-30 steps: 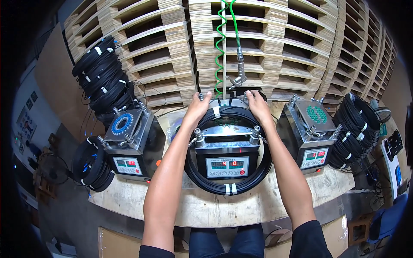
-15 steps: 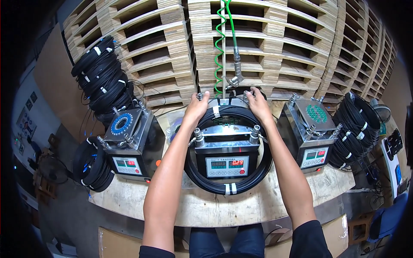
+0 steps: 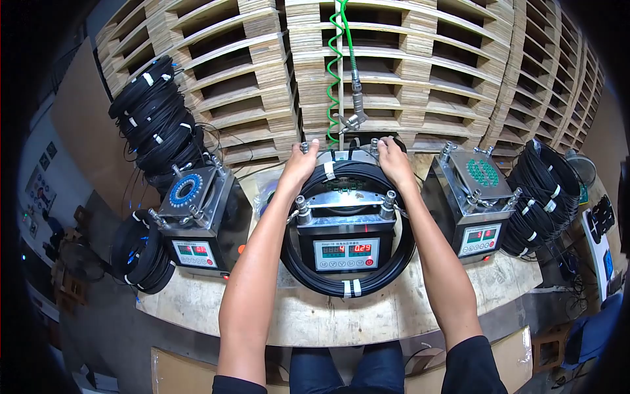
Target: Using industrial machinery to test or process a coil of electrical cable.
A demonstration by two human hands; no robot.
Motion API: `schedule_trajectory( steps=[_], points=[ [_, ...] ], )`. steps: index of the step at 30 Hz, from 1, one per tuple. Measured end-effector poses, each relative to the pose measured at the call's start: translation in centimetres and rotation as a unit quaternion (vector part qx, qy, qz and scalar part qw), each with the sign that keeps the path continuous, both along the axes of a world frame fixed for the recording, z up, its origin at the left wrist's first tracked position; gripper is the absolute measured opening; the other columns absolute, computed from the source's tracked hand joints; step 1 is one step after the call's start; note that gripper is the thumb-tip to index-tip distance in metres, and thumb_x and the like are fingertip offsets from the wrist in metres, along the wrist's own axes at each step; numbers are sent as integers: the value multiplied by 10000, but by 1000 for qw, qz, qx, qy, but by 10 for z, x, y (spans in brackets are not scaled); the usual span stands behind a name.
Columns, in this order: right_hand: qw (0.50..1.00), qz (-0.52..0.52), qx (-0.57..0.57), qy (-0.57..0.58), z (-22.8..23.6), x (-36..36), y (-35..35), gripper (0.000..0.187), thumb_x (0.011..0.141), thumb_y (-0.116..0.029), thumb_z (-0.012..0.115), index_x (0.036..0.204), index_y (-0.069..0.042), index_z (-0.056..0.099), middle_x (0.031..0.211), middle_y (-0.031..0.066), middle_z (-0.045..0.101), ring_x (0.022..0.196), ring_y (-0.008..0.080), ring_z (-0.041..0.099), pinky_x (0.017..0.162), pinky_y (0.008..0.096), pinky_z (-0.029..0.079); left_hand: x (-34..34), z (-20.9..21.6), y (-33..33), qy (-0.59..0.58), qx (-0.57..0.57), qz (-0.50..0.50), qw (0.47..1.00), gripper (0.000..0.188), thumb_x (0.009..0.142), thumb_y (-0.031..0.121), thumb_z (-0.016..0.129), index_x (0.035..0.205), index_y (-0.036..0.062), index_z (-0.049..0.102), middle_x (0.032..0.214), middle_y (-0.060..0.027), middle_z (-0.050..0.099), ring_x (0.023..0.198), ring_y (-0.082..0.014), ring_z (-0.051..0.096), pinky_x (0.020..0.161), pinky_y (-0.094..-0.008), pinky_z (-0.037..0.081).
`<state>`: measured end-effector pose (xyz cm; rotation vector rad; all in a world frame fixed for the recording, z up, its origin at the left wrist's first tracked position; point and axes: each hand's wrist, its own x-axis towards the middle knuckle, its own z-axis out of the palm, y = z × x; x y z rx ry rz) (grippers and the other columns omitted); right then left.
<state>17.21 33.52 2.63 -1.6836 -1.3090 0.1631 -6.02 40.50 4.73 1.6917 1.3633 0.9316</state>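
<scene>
A polishing machine (image 3: 346, 238) with a lit digital panel stands in the middle of the bench. Around it hangs a black cable coil (image 3: 350, 289), bound with white tape. At the machine's back left corner, my left hand (image 3: 300, 164) is closed round a metal clamp knob (image 3: 304, 148), thumb upright. My right hand (image 3: 395, 163) is closed at the matching back right clamp knob (image 3: 374, 146); its fingertips are partly hidden. Two more clamp knobs, a front left one (image 3: 302, 203) and a front right one (image 3: 390, 199), stand free of my hands. Green fittings show faintly behind the metal plate.
Similar machines stand left (image 3: 190, 217) and right (image 3: 476, 203). Black cable coils are piled at the left (image 3: 157, 121) and right (image 3: 541, 197). An air gun (image 3: 357, 111) hangs from a green coiled hose above the machine. Stacked wooden pallets (image 3: 394, 59) rise behind the bench (image 3: 315, 322).
The air gun has swung slightly left. Red digits have lit on the left side of the middle panel, and the side machines' displays have changed. My hands have barely moved.
</scene>
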Motion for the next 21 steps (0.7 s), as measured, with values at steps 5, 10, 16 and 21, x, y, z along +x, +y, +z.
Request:
schedule_trajectory(
  steps=[5, 10, 16, 21],
  points=[
    [998, 23, 46, 24, -6, 5, 4, 395, 1003, -296, 512, 1290, -27, 552, 1077, 291, 674, 1036, 449, 651, 925, 466, 500, 1, 2, -2, 34, -11, 18, 999, 914, 933, 624, 483, 1515, -46, 262, 1452, -339, 429, 1391, -417, 408, 1144, -401, 326],
    [998, 9, 36, 58, -4, 2, 5, 434, 982, -327, 551, 1299, -31, 554, 1110, 291, 668, 1071, 437, 646, 947, 461, 491, -2, 0, 1, 29, 10, 20, 999, 919, 927, 616, 508, 1518, -41, 252, 1428, -345, 454, 1366, -424, 438, 1131, -407, 346],
    [997, -32, -57, 42, 2, 0, 0, 537, 970, -462, 522, 1317, -54, 555, 1197, 288, 641, 1157, 451, 595, 1009, 482, 447, 0, -2, 0, -10, 7, 5, 1000, 925, 929, 603, 528, 1516, -53, 244, 1434, -357, 438, 1375, -410, 432, 1132, -398, 344],
    [997, 0, -65, 28, 8, -5, -5, 496, 1003, -429, 457, 1317, -57, 551, 1153, 308, 643, 1143, 467, 590, 993, 491, 455, -1, -8, 7, -19, -11, 10, 1000, 923, 932, 613, 515, 1518, -48, 247, 1460, -349, 412, 1392, -405, 411, 1142, -401, 330]
  ],
)
